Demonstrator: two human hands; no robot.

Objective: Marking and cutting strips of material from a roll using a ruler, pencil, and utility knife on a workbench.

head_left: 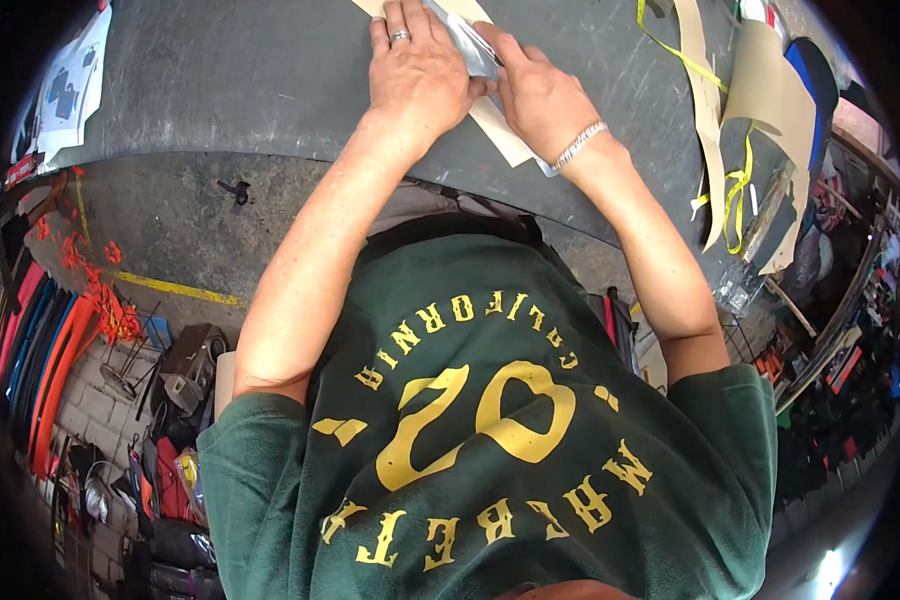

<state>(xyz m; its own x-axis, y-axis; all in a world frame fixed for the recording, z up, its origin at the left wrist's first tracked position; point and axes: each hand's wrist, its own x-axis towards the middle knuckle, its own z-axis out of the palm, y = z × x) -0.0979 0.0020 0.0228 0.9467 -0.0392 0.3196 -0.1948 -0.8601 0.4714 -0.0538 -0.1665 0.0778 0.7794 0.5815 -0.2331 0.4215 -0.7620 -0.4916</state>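
My left hand [417, 68] lies flat, fingers stretched out and a ring on one of them, pressing on a beige strip of card or paper [500, 135] and the edge of a shiny silver-clear strip [473, 55] that looks like a ruler. Just to its right, my right hand [545, 100] is closed, its fingers curled at the silver strip. A thin dark line shows by its forefinger; what it grips is too small to name. The silver strip runs slantwise under both hands, its near end showing by my right wrist.
The dark grey tabletop [240, 90] carries printed sheets [75, 85] at the left. At the right are curled beige card pieces [760, 85] and a yellow tape measure [738, 200]. Below left, colourful rolls or sheets [45, 350] and orange cord [110, 310] crowd the floor.
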